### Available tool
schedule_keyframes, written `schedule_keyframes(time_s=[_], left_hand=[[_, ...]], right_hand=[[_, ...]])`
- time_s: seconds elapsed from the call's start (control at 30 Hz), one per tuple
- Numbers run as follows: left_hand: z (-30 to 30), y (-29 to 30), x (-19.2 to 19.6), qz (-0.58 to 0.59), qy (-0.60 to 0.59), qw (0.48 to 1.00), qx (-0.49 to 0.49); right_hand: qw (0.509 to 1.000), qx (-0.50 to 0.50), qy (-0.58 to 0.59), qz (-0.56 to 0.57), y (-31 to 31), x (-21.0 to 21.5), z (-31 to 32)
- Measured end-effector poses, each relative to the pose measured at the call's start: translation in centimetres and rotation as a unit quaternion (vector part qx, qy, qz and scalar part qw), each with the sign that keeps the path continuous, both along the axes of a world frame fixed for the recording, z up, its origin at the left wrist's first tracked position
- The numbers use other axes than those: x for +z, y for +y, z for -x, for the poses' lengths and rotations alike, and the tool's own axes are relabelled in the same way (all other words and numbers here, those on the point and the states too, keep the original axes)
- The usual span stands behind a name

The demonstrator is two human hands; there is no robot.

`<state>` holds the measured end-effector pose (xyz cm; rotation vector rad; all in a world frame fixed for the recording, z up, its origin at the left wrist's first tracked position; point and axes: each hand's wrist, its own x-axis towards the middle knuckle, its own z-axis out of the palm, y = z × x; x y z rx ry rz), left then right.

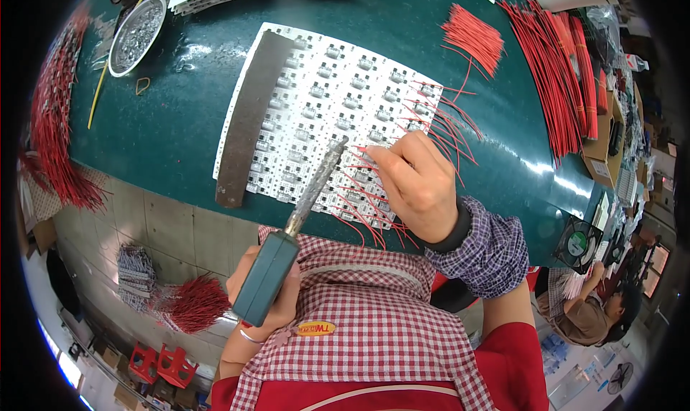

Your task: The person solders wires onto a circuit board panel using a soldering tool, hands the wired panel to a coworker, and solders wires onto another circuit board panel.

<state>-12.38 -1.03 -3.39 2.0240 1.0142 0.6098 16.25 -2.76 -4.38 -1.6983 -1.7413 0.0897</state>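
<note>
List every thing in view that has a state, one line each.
soldering iron: gripped by its teal handle, tip over the board
left hand: closed on the handle
right hand: pinching a red wire at the board
circuit board panel: flat on the table, red wires attached along its right side
metal bowl: upright

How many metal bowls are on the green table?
1. The round metal bowl sits at the table's far left corner, beside a yellow wire, far from both hands. Others could be hidden outside the view.

Single head-worn fisheye view, looking steeply down, close over green table; edges bend.
</note>
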Motion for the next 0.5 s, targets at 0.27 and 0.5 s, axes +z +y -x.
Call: schedule_keyframes(time_s=[0.27,0.5], left_hand=[[0.0,-0.2,0.2,0.007,0.019,1.0,0.01],[-2.1,0.9,1.5,0.031,0.008,0.999,0.004]], right_hand=[[1.0,-0.004,0.004,0.007,-0.1,0.1,0.0],[1.0,-0.002,-0.001,0.009,-0.1,0.1,0.0]])
